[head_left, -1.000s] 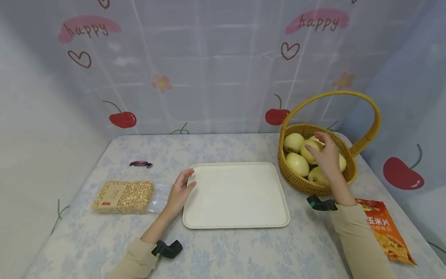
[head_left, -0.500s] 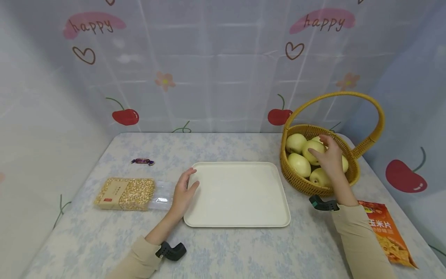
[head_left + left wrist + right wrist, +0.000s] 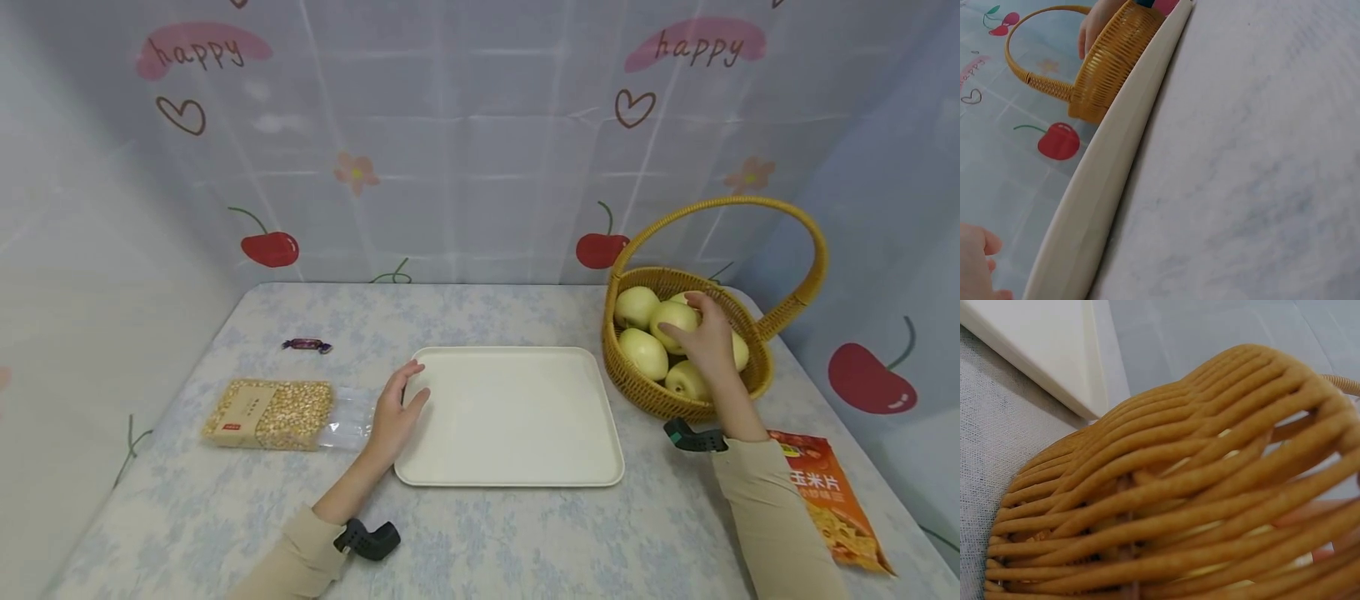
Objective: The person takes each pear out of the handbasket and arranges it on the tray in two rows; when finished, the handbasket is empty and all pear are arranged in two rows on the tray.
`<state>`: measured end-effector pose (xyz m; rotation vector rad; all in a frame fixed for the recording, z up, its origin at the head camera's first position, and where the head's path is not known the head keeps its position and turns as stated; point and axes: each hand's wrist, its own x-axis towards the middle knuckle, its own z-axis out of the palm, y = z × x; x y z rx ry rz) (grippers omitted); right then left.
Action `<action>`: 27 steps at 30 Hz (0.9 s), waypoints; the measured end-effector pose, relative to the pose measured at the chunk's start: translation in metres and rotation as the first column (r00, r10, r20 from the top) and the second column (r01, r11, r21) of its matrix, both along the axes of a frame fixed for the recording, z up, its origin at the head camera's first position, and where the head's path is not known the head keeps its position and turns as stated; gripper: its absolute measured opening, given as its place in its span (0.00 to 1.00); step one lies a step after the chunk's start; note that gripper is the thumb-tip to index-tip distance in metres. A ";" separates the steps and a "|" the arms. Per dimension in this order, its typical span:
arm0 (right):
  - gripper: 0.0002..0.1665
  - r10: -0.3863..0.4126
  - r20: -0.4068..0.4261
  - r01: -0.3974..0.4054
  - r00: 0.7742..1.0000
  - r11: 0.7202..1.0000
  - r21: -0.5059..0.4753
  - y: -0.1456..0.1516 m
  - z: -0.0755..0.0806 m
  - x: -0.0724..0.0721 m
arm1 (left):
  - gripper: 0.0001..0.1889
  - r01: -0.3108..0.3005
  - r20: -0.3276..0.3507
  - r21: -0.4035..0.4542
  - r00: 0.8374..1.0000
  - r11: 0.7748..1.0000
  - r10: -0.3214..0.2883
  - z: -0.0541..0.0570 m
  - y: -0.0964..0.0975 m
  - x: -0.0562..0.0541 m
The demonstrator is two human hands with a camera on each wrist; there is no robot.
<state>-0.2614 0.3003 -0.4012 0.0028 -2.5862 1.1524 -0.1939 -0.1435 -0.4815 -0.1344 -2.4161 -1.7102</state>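
My right hand [image 3: 708,340] reaches into a yellow wicker basket [image 3: 622,379], its thumb and fingers around a pale yellow-green pear [image 3: 670,323] on top of the pile. Several similar pears lie around that one. In the right wrist view the basket's woven side [image 3: 1147,506] fills most of the picture and hides the hand's grip. My left hand [image 3: 393,417] is at the left edge of a white rectangular tray [image 3: 510,417], fingers relaxed and thumb over the rim. The left wrist view shows the tray's side [image 3: 1104,169] and some fingertips [image 3: 988,240].
Left of the tray lies a clear bag of yellow corn kernels [image 3: 296,415], with a small purple wrapped candy [image 3: 306,345] behind it. An orange snack bag [image 3: 836,508] lies beside the right sleeve. The basket's tall handle [image 3: 813,258] arches over the pears. A printed curtain [image 3: 480,167] hangs behind the table.
My right thumb and fingers have closed in around the top pear. My left hand stays at the tray's left edge. The whole head view has shifted slightly.
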 end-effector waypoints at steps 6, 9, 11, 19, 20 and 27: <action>0.37 0.000 -0.003 0.000 1.000 1.000 -0.001 -0.001 -0.001 -0.001 | 0.21 -0.026 -0.051 -0.049 0.998 0.998 0.024 -0.001 -0.012 -0.007; 0.38 0.002 -0.001 -0.002 1.000 1.000 0.002 0.000 0.000 -0.001 | 0.20 -0.069 -0.049 -0.057 0.997 0.996 0.066 -0.002 -0.016 -0.011; 0.38 -0.005 0.004 0.004 1.000 1.000 0.004 0.001 0.000 -0.001 | 0.20 -0.064 -0.046 -0.043 0.997 0.997 0.062 -0.003 -0.015 -0.013; 0.42 0.006 0.045 -0.006 0.999 1.000 0.007 0.005 0.001 0.004 | 0.19 0.052 -0.083 0.011 0.995 0.999 -0.051 -0.004 -0.006 -0.010; 0.43 0.012 0.049 -0.012 0.999 1.000 0.008 0.004 0.001 0.004 | 0.19 0.043 -0.075 0.024 0.996 0.999 -0.041 -0.004 -0.005 -0.009; 0.47 -0.017 0.069 0.018 0.998 1.000 -0.012 0.000 0.001 0.003 | 0.19 -0.019 0.013 0.095 1.000 0.995 0.018 -0.003 -0.004 -0.003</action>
